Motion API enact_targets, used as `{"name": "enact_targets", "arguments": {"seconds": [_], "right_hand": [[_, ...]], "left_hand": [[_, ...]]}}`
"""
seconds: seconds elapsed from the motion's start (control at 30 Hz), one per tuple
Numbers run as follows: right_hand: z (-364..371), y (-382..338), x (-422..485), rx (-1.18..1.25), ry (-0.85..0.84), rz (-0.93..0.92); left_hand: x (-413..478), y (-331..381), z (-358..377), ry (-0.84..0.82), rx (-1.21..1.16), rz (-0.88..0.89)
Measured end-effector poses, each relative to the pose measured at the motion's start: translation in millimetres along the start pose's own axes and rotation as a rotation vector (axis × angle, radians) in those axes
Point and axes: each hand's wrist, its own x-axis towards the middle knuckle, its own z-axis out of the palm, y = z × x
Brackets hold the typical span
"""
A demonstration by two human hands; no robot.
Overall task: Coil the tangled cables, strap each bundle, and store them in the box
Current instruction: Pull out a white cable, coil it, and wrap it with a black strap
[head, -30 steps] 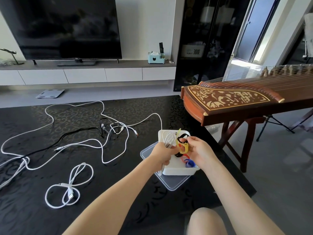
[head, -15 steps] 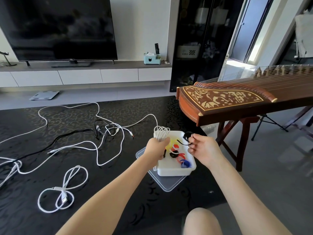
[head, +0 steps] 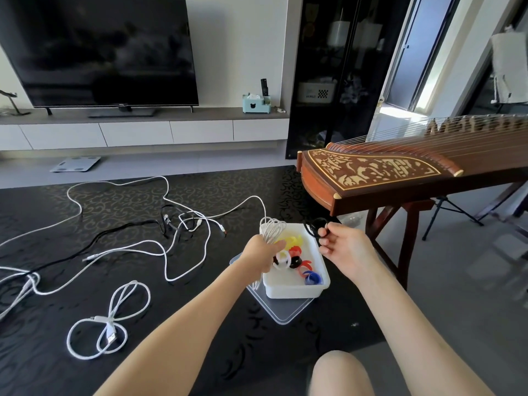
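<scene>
White cable coil [head: 273, 228] is bunched in my left hand [head: 261, 254], fingers curled tight round its middle, held just over the near-left corner of the box [head: 294, 291]. My right hand [head: 343, 247] pinches a black strap [head: 313, 225] between thumb and fingertips, lifted just beyond the box's far right corner. I judge this as early going: one bundle is coiled but not yet strapped, and no cable lies in the box, only the coloured straps [head: 297, 261] in yellow, red, black, white and blue. A looped white cable [head: 105, 330] lies near my left forearm, loosely gathered and unstrapped as far as I can see. The tangle [head: 171, 232] of white and black leads sprawls across the middle and left of the table, all of it left to sort. A white strand runs from beside the coil toward that tangle; I cannot tell whether it belongs to the coil.

I am working on a dark table [head: 43, 352] with a scrolled pattern, glossy enough that leads should slide easily. The box stands on a clear lid [head: 283, 312] near the right edge. Beyond are a television [head: 100, 50] on a low white cabinet [head: 143, 132], a teal tissue box [head: 255, 102], a scale [head: 75, 163] on the floor, a dark glass cabinet [head: 328, 81], and a wooden zither [head: 385, 172] on a stand to the right
</scene>
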Motion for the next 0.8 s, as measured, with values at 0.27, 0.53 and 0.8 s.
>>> {"name": "enact_targets", "arguments": {"seconds": [0.27,0.53,0.8], "right_hand": [[44.0,24.7,-13.8,-0.026,-0.062,0.007],[95.6,46.9,-33.0,0.017,-0.272,0.091],[145.2,69.0,-45.2,-0.074,-0.349,0.084]], "left_hand": [[-35.5,8.9,-17.6,-0.035,-0.325,0.099],[-65.8,-9.6,-81.5,0.061,-0.412,0.115],[-96.5,-27.7,-119.7,0.103,-0.504,0.106]]}}
